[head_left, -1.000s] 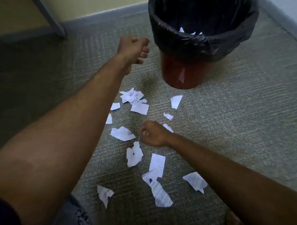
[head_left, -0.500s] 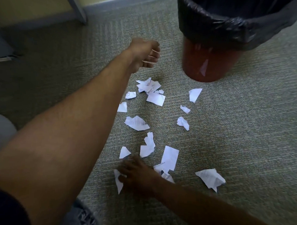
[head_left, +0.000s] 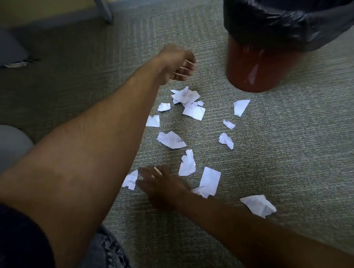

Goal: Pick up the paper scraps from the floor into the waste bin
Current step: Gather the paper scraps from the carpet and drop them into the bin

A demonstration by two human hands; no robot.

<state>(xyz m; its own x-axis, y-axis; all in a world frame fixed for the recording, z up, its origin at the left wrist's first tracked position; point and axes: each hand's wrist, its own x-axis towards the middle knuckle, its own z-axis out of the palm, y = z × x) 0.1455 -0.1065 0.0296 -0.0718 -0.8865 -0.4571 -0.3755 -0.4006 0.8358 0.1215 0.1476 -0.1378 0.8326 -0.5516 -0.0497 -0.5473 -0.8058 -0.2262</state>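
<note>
Head view: a scrap [head_left: 130, 180] lies just left of the right hand [head_left: 160, 183], fingers spread, empty — the left hand [head_left: 177, 63], loosely curled and empty, hangs farther off by the bin [head_left: 254, 72]

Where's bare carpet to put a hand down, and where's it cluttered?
Bare: carpet right of the scraps, up to the waste bin; also carpet left of the left hand. Crowded: the scraps between left hand and right hand.
</note>
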